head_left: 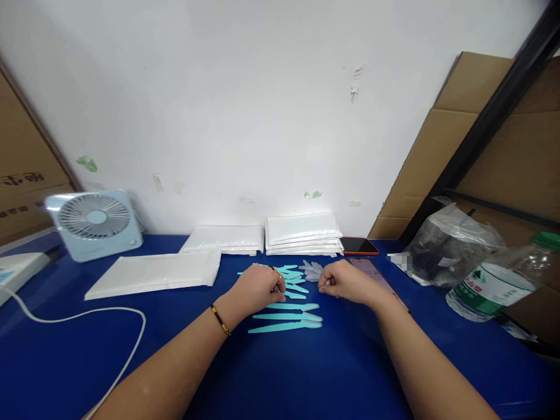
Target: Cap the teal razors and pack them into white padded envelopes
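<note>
My left hand (pixel 261 286) is over a cluster of turquoise eyebrow razors (pixel 289 274), its fingers pinched on the end of one eyebrow razor (pixel 296 296). Nearer to me, several more razors lie side by side in a row, such as the nearest razor (pixel 280 328), with their blade ends to the right. My right hand (pixel 343 281) is closed, thumb against fingers, just right of a small pile of translucent blade caps (pixel 311 269). Whatever is between its fingertips is too small to make out.
White packets (pixel 304 230) are stacked against the wall, and a single white packet (pixel 153 272) lies to the left. A fan (pixel 96 221) and a white cable (pixel 139 326) are at left. Two phones, including a dark phone (pixel 359 245), a bagged item (pixel 446 245) and a water bottle (pixel 490 286) occupy the right.
</note>
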Action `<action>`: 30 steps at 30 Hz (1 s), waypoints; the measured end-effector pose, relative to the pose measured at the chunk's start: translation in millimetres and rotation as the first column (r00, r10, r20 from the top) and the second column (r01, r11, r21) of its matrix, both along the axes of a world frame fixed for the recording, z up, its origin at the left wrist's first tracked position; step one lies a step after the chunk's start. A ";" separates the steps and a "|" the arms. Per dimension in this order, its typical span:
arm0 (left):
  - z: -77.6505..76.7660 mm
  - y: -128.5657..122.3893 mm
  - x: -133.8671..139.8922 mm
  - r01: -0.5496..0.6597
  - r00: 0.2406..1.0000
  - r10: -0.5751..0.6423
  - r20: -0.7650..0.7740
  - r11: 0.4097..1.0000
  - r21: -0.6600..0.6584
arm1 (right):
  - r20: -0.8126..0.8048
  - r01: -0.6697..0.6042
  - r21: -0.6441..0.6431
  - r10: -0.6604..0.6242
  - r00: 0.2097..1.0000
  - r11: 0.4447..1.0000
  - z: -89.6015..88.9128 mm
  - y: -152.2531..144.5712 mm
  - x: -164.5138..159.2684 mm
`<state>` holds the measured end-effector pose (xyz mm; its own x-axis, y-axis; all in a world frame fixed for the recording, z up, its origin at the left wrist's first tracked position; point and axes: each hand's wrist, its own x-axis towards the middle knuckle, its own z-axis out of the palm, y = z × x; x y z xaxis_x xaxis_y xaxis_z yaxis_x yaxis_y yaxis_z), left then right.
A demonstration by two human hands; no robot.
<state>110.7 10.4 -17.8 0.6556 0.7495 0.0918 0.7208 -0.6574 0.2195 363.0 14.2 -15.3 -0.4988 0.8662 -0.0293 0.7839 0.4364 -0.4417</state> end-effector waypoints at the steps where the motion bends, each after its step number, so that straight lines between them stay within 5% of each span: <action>1: 0.0 2.1 -2.0 -0.004 1.000 0.004 -0.001 0.999 0.039 | 0.010 0.062 0.073 -0.063 0.998 0.995 0.6 2.6 5.1; 4: -2.8 7.6 -5.5 0.016 0.999 -0.012 -0.032 0.992 0.129 | 0.019 0.152 0.195 -0.159 0.987 0.969 -0.8 8.7 12.6; 13: -9.8 8.7 -5.2 0.067 0.997 -0.060 -0.050 0.984 0.166 | 0.033 0.071 0.249 -0.081 0.996 0.966 -13.9 14.9 -0.6; 21: -8.4 7.2 -4.8 0.087 0.995 -0.077 -0.064 0.981 0.173 | 0.002 -0.029 0.067 0.028 1.000 0.997 -3.8 0.9 -2.7; 30: -8.6 4.0 -1.0 0.087 0.996 -0.087 -0.009 0.992 0.086 | 0.046 -0.066 0.101 0.062 0.997 0.993 -5.1 -7.4 -25.2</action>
<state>109.7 14.4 -26.4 0.7186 0.6791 0.1499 0.6612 -0.7339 0.1554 337.9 6.8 -20.4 -0.5535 0.8321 0.0350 0.7701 0.5274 -0.3590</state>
